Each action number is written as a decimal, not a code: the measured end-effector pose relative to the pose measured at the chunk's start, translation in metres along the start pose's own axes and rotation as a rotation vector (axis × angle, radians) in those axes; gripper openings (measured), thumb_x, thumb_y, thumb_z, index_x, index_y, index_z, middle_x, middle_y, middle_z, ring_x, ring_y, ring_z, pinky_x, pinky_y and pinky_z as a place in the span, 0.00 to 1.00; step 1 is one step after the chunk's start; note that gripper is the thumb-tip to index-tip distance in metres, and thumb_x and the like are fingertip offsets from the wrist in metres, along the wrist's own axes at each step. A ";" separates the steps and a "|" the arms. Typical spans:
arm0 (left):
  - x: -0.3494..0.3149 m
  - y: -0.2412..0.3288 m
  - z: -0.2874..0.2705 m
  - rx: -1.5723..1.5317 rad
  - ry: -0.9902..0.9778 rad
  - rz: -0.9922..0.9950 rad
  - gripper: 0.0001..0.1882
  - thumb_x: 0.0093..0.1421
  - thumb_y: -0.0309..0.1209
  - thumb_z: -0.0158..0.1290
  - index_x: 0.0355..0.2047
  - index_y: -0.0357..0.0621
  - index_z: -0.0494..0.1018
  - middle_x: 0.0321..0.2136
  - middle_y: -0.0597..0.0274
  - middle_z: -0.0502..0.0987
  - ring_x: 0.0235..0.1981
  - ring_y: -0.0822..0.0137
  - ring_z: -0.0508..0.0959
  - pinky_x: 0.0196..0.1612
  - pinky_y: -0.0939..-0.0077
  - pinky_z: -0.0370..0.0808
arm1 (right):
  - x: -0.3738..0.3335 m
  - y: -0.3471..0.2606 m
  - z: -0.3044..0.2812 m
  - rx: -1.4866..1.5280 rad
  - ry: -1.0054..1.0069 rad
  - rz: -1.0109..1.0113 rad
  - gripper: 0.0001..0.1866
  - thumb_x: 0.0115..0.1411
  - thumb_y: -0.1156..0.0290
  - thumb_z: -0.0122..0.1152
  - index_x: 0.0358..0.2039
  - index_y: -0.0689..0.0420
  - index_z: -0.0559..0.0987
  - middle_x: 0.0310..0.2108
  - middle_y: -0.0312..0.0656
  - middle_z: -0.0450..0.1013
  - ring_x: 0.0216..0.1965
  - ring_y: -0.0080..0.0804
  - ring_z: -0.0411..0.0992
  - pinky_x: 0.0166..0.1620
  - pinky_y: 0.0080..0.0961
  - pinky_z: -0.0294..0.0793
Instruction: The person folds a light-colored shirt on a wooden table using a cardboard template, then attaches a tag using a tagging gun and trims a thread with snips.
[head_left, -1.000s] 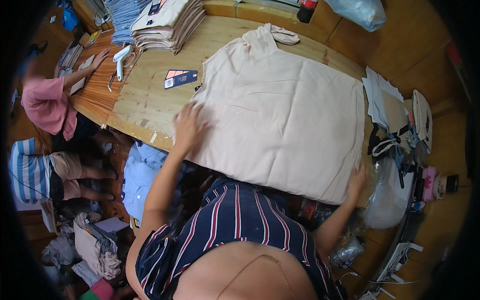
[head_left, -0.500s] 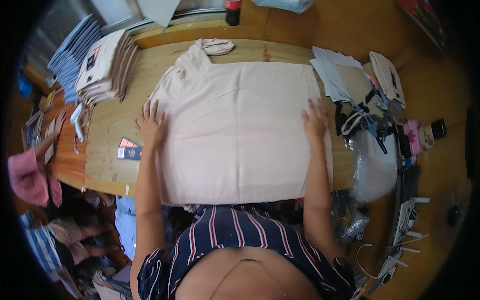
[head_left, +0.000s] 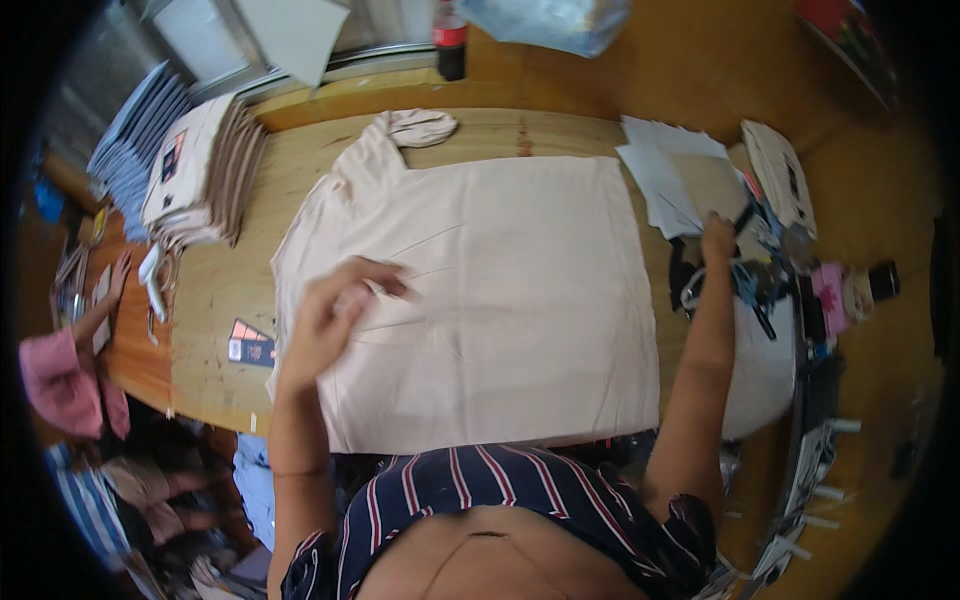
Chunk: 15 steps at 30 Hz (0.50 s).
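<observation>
A pale cream-pink garment (head_left: 500,300), apparently a long-sleeved shirt, is spread on the table with a sleeve (head_left: 365,150) bunched at its far left. Over its left part my left hand (head_left: 335,310) is raised, slightly blurred, with loosely bent fingers apart and no object seen in them. My right hand (head_left: 717,240) is off the garment, among cords and dark tools (head_left: 755,290) at the right. Its fingers are closed beside a dark strip, and what they hold is hard to make out. A dark card tag (head_left: 252,345) lies left of the garment.
Folded cream garments (head_left: 200,175) and blue ones (head_left: 135,140) are stacked at the far left. White sheets (head_left: 665,175) and another folded garment (head_left: 780,180) lie far right. A dark bottle (head_left: 450,45) stands behind the table. Another person's arm (head_left: 95,315) rests at the left.
Both hands have left the garment's sides. My left hand has lifted inward with its fingers bent; my right hand has reached right to the cords and tools. The view has tilted slightly.
</observation>
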<state>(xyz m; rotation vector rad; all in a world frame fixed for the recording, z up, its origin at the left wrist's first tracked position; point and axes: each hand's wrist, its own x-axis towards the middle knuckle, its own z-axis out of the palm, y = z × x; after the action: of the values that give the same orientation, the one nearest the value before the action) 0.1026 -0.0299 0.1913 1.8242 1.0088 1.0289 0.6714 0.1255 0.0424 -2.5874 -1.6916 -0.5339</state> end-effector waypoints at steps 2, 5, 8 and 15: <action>0.008 0.065 0.033 -0.053 -0.018 0.342 0.21 0.59 0.42 0.39 0.40 0.37 0.69 0.29 0.51 0.74 0.31 0.57 0.74 0.37 0.68 0.69 | 0.005 0.014 0.013 0.071 -0.103 0.041 0.13 0.55 0.70 0.38 0.38 0.54 0.71 0.34 0.56 0.69 0.39 0.52 0.69 0.40 0.42 0.69; 0.004 0.153 0.075 0.596 0.071 0.328 0.20 0.60 0.42 0.38 0.39 0.37 0.69 0.26 0.53 0.73 0.28 0.60 0.73 0.36 0.70 0.69 | 0.007 -0.003 0.003 -0.039 -0.252 0.026 0.16 0.56 0.70 0.38 0.44 0.49 0.68 0.40 0.53 0.67 0.43 0.52 0.67 0.42 0.40 0.68; 0.033 0.148 0.112 -0.505 -0.232 0.566 0.22 0.61 0.43 0.35 0.40 0.36 0.68 0.29 0.52 0.72 0.32 0.60 0.72 0.39 0.70 0.67 | -0.004 -0.047 -0.029 -0.055 -0.087 -0.108 0.17 0.55 0.75 0.41 0.46 0.52 0.68 0.46 0.50 0.63 0.48 0.47 0.62 0.46 0.37 0.66; 0.052 0.165 0.145 -1.595 -0.637 0.563 0.27 0.62 0.44 0.27 0.42 0.32 0.66 0.37 0.49 0.70 0.40 0.59 0.69 0.46 0.70 0.64 | 0.004 -0.087 0.000 0.297 -0.026 -0.407 0.21 0.52 0.78 0.47 0.49 0.57 0.66 0.50 0.50 0.59 0.49 0.47 0.61 0.49 0.33 0.64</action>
<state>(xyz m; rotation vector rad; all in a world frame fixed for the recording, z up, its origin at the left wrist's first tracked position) 0.2932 -0.0798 0.3015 0.8289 -0.7010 0.9276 0.5957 0.1653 0.0275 -2.0668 -2.1311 -0.2245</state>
